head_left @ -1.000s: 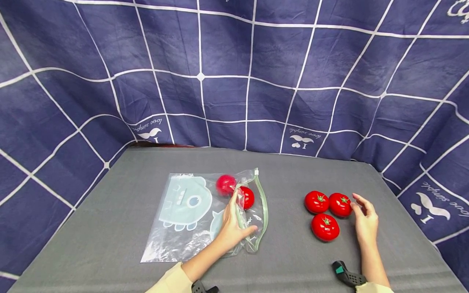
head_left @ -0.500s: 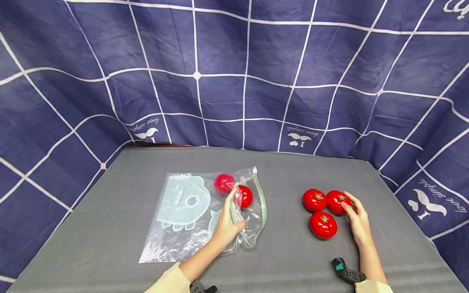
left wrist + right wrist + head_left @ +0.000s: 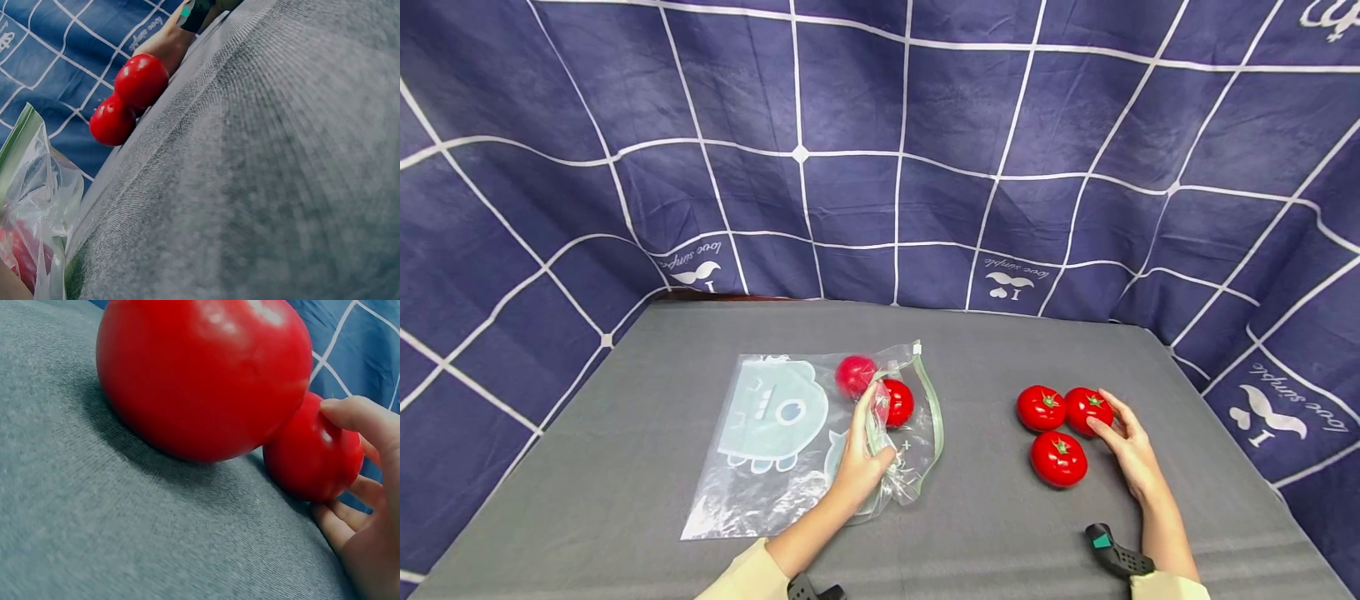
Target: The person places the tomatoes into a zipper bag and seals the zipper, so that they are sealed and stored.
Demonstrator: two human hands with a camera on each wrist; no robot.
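Grey tabletop (image 3: 985, 525): left hand (image 3: 857, 467) grips clear bag (image 3: 793, 442) by its mouth; at bag's three o'clock, right hand (image 3: 1133, 450) pinches tomato (image 3: 1084, 407) between thumb and fingers; glossy skin could slip, setting neighbouring tomatoes (image 3: 1058, 461) rolling

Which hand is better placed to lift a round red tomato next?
Probably the right hand: it grips one round red tomato, while the left hand holds the clear, green-edged plastic bag.
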